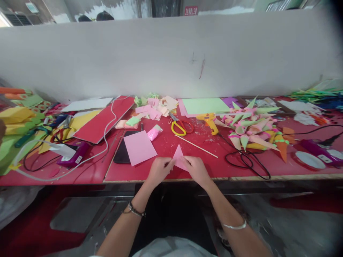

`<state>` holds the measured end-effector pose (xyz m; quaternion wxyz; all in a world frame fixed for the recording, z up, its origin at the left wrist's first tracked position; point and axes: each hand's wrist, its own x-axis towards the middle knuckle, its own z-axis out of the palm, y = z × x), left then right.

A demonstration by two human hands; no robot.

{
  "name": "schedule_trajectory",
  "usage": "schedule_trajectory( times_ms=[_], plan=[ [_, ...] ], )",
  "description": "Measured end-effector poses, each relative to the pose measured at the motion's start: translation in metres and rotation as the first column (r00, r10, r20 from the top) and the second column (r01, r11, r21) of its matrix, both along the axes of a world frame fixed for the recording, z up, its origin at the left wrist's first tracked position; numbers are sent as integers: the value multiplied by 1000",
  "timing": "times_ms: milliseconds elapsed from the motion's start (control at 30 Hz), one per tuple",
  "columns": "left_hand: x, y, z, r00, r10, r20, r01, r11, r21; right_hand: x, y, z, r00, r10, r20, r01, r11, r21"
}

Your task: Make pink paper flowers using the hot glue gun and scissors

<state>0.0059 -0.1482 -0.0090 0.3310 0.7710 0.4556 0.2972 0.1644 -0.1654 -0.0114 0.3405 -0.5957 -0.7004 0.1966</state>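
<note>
Pink sheet [140,147] lies across a dark flat item [122,150]. Your left hand [160,169] pinches the pointed pink paper [179,157], grip narrow, near the worktop's [222,169] front edge; your right hand [197,169] pinches its other side, same grip. Looks like folding or rolling by hand; next move likely calls for edges held aligned.

Just right of the scissors [179,122] I see a glue gun [210,122], and well right of them a dish [309,160]; left of them lies a red board [95,128], behind them a partition [160,60].
</note>
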Motion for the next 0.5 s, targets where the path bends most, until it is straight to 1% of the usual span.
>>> schedule_trajectory(
  times_ms=[33,100,167,200,267,300,367,433,500],
  plan=[
    [2,-1,-1,996,9,-89,-1,997,82,2,-1,-1,996,-16,87,13,999,35],
    [5,-2,-3,967,80,-241,-25,974,225,5,-3,-1,971,-46,234,25,995,93],
    [7,-2,-2,941,149,-302,-56,954,294,6,-5,-1,945,-64,320,32,994,103],
    [7,-2,-1,939,142,-313,-44,952,302,6,-6,0,938,-75,339,41,994,104],
    [4,-1,2,944,54,-325,42,958,282,5,-6,3,937,-72,342,32,992,121],
    [2,-1,3,945,-2,-326,92,960,263,6,-6,4,941,-36,336,-10,991,133],
    [-2,0,5,943,-88,-321,163,963,216,8,-5,5,942,106,317,-158,977,141],
    [-6,1,5,945,-120,-303,183,965,189,13,-4,6,920,265,289,-309,944,118],
    [-8,2,4,949,-131,-287,188,965,181,19,-5,6,905,343,253,-375,922,93]
  ],
)
